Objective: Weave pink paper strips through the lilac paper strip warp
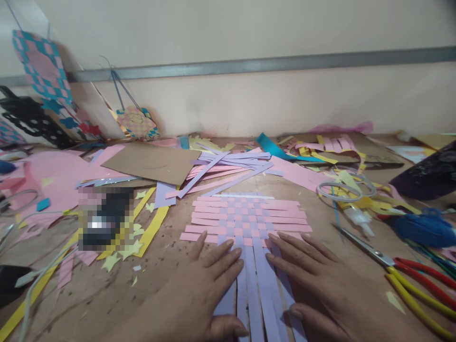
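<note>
A woven paper mat (245, 216) of pink and lilac strips lies flat on the table in front of me. Its pink strip ends stick out to both sides, while long lilac strips (254, 294) run down toward me, unwoven. My left hand (210, 280) rests with fingers spread on the mat's lower left edge and the lilac strips. On the other side, my right hand (317, 275) lies with fingers spread at the lower right edge. Both thumbs reach over the lower strips. Parts of the outer lilac strips are hidden under the hands.
Red-and-yellow-handled scissors (392, 263) lie open at right, near blue yarn (425, 228) and a glue bottle (359, 218). Brown cardboard (153, 161) and loose lilac strips (235, 159) are behind the mat. Yellow strips (155, 230), paper stars and a pixelated dark object (107, 218) sit at left.
</note>
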A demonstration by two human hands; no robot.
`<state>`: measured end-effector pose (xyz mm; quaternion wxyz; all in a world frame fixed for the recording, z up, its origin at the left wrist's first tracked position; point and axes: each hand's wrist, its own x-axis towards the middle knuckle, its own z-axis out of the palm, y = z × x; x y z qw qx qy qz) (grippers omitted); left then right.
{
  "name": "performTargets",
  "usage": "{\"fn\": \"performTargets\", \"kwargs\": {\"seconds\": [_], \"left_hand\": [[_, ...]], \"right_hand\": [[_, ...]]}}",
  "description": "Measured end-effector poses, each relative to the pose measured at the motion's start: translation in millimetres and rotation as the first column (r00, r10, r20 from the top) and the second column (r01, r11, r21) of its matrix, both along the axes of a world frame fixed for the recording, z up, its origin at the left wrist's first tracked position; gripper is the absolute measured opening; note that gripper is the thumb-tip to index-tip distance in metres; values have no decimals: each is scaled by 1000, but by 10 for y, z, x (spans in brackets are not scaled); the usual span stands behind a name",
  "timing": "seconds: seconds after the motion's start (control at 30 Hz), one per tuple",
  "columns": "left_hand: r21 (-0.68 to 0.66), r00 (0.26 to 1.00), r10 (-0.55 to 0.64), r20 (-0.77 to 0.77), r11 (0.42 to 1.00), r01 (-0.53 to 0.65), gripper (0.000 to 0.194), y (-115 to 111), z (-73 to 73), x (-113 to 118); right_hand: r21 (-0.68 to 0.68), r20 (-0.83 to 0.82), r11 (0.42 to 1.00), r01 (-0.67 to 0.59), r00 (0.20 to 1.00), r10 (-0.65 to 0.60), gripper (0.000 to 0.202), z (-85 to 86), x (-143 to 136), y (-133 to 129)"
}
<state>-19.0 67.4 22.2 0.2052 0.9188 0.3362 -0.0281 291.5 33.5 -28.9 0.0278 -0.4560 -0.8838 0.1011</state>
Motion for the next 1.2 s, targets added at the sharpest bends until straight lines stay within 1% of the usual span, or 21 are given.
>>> {"fn": "performTargets", "kwargs": {"seconds": [0.1, 0.2, 0.33, 0.43, 0.67, 0.83, 0.97, 1.07, 1.2], "left_hand": [[-7, 999, -2, -43, 1000, 1, 73, 3, 40, 23], [3, 997, 28, -65, 1000, -28, 74, 7, 48, 20], [24, 997, 72, -25, 997, -72, 72, 28, 31, -38], [39, 997, 77, -24, 996, -76, 72, 38, 17, -94], [53, 997, 73, -20, 996, -71, 74, 34, -51, -131], [39, 996, 80, -48, 996, -78, 72, 22, -4, -84], [-1, 995, 70, -77, 998, -70, 75, 34, -16, -63], [-14, 993, 97, -62, 995, -98, 74, 43, -12, -41], [-24, 989, 111, -97, 993, -114, 69, 29, 84, -2]], "right_hand": [[-2, 12, 1000, -2, 1000, 2, 70, 24, 7, 20], [9, -7, 1000, 7, 1000, -7, 71, 36, 30, 33], [58, -39, 998, 34, 999, -32, 75, 39, 78, 43], [96, -27, 995, 30, 999, -28, 72, 52, 107, 55], [96, 25, 995, -17, 1000, 14, 67, 76, 106, 63], [98, 7, 995, -21, 1000, 20, 68, 59, 108, 51], [107, -13, 994, -3, 1000, 5, 68, 35, 98, 32], [116, -2, 993, -2, 1000, 3, 65, 20, 92, 25], [145, 17, 989, -22, 1000, 20, 69, -4, 108, 37]]}}
